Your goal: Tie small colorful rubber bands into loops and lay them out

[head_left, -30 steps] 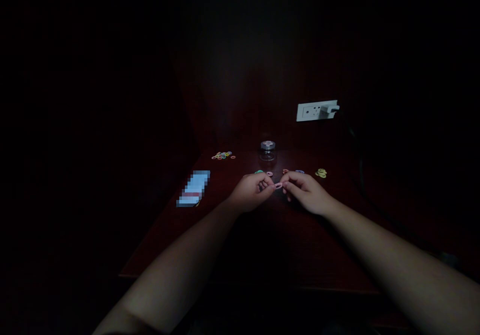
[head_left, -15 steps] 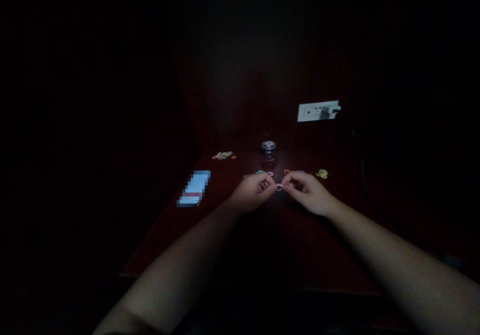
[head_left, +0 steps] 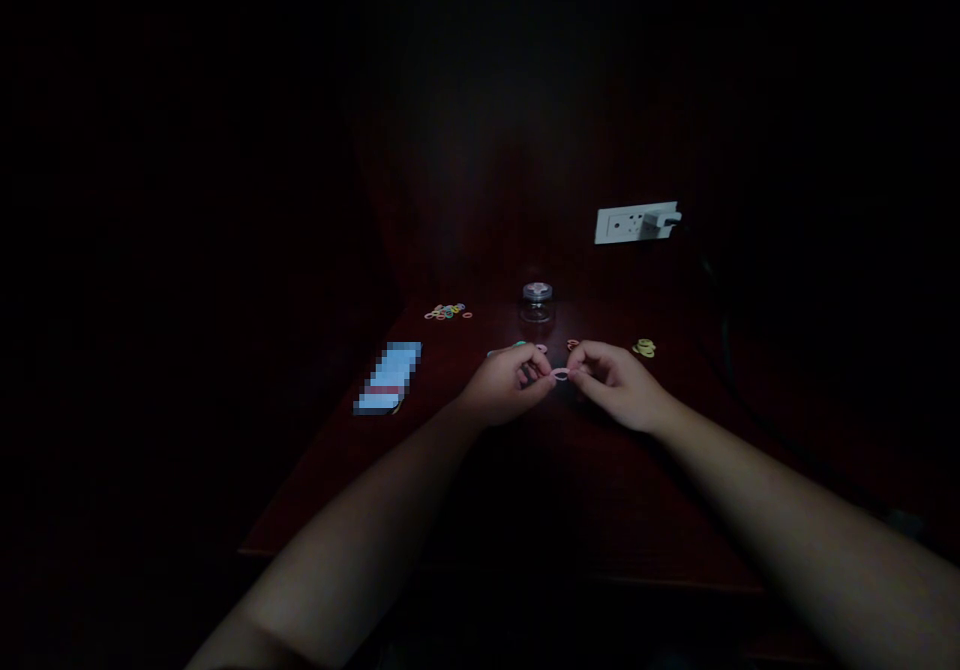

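Observation:
Between my two hands a small pale pink hair tie (head_left: 561,375) is held up just above the dark table. My left hand (head_left: 512,380) pinches its left side between thumb and forefinger. On its right side, the thumb and forefinger of my right hand (head_left: 615,385) do the same. Just beyond my fingers lie a pink hair tie (head_left: 541,348), a green one (head_left: 520,344) and some red ones (head_left: 573,345), partly covered by the hands. A small group of yellow hair ties (head_left: 643,348) rests to the right of my right hand.
A mixed pile of coloured hair ties (head_left: 446,311) lies at the back left. A clear lidded jar (head_left: 537,303) stands at the back middle. At left lies a blurred-out phone-like object (head_left: 388,378). A wall socket (head_left: 636,222) holds a plug with a dark cable.
My right hand has shifted slightly to the right, and the pale pink hair tie between the hands looks wider and flatter. My left hand has barely moved.

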Tool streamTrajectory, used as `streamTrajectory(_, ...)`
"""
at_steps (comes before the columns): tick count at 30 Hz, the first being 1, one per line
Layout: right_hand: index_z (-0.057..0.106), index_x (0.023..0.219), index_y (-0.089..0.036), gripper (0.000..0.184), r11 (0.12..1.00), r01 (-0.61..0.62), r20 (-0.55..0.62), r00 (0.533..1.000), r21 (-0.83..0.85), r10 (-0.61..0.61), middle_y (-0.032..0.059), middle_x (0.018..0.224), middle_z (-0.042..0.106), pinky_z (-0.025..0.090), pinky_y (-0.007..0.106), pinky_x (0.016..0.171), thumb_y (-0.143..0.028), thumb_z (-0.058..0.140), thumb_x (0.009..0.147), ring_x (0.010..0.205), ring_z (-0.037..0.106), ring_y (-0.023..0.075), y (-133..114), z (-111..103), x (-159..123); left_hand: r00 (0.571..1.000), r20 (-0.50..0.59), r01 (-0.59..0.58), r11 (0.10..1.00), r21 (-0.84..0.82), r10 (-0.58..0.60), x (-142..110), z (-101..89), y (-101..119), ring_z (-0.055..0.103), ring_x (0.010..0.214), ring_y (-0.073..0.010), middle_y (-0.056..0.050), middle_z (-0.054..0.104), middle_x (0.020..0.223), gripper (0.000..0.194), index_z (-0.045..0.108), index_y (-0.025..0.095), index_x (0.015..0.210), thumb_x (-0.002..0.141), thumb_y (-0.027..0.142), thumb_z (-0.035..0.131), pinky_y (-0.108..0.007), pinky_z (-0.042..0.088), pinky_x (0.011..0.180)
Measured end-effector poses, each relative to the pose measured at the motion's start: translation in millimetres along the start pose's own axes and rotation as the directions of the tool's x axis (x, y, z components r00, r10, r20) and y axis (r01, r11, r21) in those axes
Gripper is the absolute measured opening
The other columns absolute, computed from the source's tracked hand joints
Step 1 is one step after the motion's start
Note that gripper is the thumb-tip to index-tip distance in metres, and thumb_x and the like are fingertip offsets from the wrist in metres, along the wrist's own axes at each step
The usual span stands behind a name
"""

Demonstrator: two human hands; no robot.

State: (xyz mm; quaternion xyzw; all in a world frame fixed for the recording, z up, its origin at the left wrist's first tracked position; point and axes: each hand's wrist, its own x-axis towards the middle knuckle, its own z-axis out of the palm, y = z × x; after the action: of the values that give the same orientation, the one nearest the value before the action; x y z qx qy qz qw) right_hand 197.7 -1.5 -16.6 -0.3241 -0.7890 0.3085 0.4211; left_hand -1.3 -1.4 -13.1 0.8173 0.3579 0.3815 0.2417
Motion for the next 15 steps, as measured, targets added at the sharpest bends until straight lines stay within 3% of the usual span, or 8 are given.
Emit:
streamTrajectory(7, 0.049, 0.073, -0.018, 0.011, 0.999, -0.011, 0.080, 0.997, 0.032, 0.009, -0.0050, 0.058, 0.040, 0.029, 0.024, 0.050, -0.024, 0.054, 0.080, 0.052, 0.035, 0.0099, -1.1, 1.0, -1.1, 1.000, 0.007, 0.000, 1.000, -0.013, 0.000, -0.1, 0.3, 1.4, 0.045, 0.058, -0.0058, 0.000, 0.057, 0.073, 0.018, 0.058, 0.014, 0.079, 0.079, 0.031, 0.060, -0.017, 0.038, 0.054)
streamTrajectory(15, 0.050, 0.071, -0.019, 0.011, 0.999, 0.021, 0.053, 0.998, -0.026, -0.020, -0.0043, 0.057, 0.041, 0.031, 0.024, 0.051, -0.023, 0.055, 0.079, 0.054, 0.038, 0.0107, -3.0, 0.3, 0.2, 1.000, 0.011, 0.004, 1.000, -0.012, -0.004, 0.7, 0.0, 2.5, 0.046, 0.059, -0.0062, 0.000, 0.058, 0.074, 0.020, 0.059, 0.013, 0.081, 0.080, 0.033, 0.059, -0.018, 0.039, 0.054)
